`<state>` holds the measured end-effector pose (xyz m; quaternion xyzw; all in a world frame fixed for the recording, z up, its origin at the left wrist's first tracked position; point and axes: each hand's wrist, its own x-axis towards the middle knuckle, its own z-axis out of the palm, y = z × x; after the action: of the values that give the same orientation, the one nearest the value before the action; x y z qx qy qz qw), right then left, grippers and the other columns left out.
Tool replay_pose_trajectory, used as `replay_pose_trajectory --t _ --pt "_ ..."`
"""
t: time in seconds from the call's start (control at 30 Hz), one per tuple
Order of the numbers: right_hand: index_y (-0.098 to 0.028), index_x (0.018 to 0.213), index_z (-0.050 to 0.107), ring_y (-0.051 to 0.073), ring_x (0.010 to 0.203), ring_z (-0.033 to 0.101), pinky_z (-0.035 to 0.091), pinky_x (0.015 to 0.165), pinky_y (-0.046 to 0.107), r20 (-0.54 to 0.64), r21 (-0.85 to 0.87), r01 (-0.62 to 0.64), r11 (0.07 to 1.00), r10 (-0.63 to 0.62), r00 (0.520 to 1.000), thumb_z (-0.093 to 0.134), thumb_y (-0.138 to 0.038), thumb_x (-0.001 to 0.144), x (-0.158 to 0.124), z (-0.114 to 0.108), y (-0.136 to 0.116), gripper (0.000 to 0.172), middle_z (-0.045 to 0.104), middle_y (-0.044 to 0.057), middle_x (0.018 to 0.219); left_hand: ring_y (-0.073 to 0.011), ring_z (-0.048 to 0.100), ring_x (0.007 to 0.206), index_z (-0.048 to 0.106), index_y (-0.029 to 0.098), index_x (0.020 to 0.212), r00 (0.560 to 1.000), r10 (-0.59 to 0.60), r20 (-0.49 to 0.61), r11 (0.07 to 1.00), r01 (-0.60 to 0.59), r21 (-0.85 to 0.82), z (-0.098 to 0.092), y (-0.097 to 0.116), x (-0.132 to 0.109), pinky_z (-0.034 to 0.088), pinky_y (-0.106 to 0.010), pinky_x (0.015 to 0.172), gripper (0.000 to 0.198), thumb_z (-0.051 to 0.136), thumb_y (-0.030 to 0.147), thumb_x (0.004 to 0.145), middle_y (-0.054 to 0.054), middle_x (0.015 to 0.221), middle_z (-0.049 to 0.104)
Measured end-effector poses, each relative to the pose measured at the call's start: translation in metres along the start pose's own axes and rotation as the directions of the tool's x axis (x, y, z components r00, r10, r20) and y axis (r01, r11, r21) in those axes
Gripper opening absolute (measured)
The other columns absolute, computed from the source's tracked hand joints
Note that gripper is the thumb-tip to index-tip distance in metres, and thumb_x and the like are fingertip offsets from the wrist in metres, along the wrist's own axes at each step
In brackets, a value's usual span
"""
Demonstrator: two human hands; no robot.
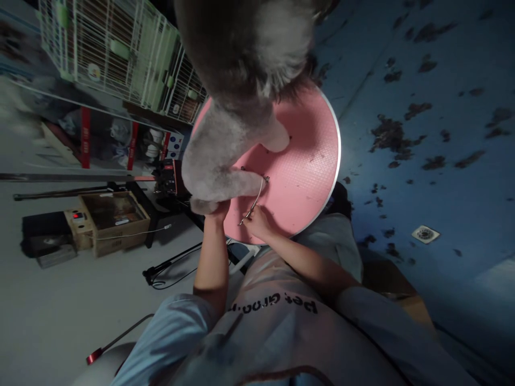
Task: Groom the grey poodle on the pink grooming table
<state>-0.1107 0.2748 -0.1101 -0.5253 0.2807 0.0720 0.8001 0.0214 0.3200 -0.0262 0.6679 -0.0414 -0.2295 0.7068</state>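
A grey, fluffy dog (225,161) stands on a round pink grooming table (306,166). My left hand (217,210) is closed around the dog's paw (202,205) at the table's near edge, holding the leg out. My right hand (259,222) is closed on thin metal scissors (254,202). Their blades reach up to the underside of the held leg, and the tip sits by the fur at about the table surface. I wear a light apron (277,316) with printed lettering.
White wire cages (120,48) stand on a shelf at the upper left. A cardboard box (110,220) and a black stand with cables (169,265) lie on the pale floor at the left. The blue floor (442,161) at the right carries several clumps of cut fur and a drain (425,234).
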Motion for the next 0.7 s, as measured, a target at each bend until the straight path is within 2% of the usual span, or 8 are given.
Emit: replay_pose_trajectory --t 0.13,0.33,0.57,0.7 --pt "-0.022 0.089 0.048 0.017 0.084 0.069 0.051 0.073 0.027 0.024 0.028 -0.021 0.999 0.020 1.000 0.069 -0.020 0.074 0.002 0.001 0.005 0.026 0.070 0.000 0.087 -0.0271 0.050 0.130 0.069 0.022 0.096 1.000 -0.007 -0.018 0.996 0.005 -0.088 0.001 0.000 -0.001 0.039 -0.041 0.114 0.038 0.042 0.049 0.097 -0.008 0.114 0.069" --pt "-0.022 0.088 0.048 0.015 0.084 0.068 0.050 0.073 0.026 0.016 0.040 -0.050 0.998 0.049 0.999 0.067 -0.017 0.073 0.004 0.003 0.009 0.025 0.070 0.001 0.089 -0.0283 0.048 0.132 0.067 0.020 0.098 0.999 -0.007 -0.036 0.989 0.002 -0.145 0.005 0.002 -0.001 0.039 -0.041 0.114 0.038 0.040 0.046 0.098 -0.010 0.111 0.070" --pt "-0.022 0.089 0.048 0.015 0.083 0.067 0.050 0.072 0.025 0.025 0.043 -0.057 0.997 0.056 0.998 0.067 -0.016 0.072 0.007 0.005 0.019 0.026 0.070 0.000 0.088 -0.0295 0.047 0.131 0.066 0.018 0.101 0.998 -0.006 -0.057 0.986 -0.003 -0.165 -0.002 -0.001 0.001 0.039 -0.041 0.113 0.038 0.042 0.048 0.098 -0.010 0.115 0.069" --pt "-0.021 0.086 0.048 0.015 0.079 0.067 0.050 0.072 0.026 0.044 0.045 -0.052 0.998 0.050 0.998 0.067 -0.014 0.070 0.010 0.004 0.027 0.026 0.070 0.000 0.085 -0.0307 0.047 0.133 0.066 0.019 0.109 0.998 -0.008 -0.059 0.985 -0.002 -0.173 -0.002 -0.002 0.000 0.040 -0.042 0.113 0.037 0.046 0.047 0.096 -0.010 0.120 0.068"
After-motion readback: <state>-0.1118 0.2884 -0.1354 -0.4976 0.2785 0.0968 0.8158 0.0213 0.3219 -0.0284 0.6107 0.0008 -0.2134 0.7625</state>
